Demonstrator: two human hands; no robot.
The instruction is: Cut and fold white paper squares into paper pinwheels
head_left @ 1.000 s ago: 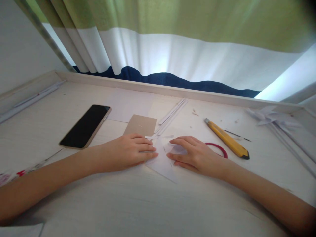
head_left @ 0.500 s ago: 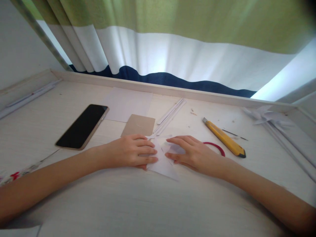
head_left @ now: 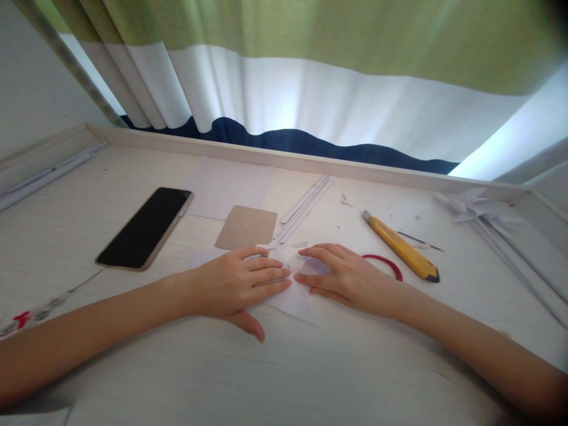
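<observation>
A white sheet of paper (head_left: 295, 305) with folded flaps lies on the table between my two hands. My left hand (head_left: 231, 281) rests flat over its left part, fingers stretched out and the thumb spread toward me. From the other side, my right hand (head_left: 346, 275) holds the paper with bent fingers, fingertips on the folded part near the middle. The fingertips of both hands almost meet there. Much of the sheet is hidden under the hands. Behind my right wrist shows a red curved handle (head_left: 386, 260), partly covered.
A yellow box cutter (head_left: 402, 245) lies right of my right hand, beside a thin dark stick (head_left: 419, 241). A phone (head_left: 144, 231), white paper (head_left: 231, 183), brown card (head_left: 246, 228) and rolled paper sticks (head_left: 306, 204) lie further back. A paper pinwheel (head_left: 477, 207) is at far right.
My left hand has slid slightly right over the paper, and its thumb has come out from under and spread toward me. My right hand has stayed nearly in place.
</observation>
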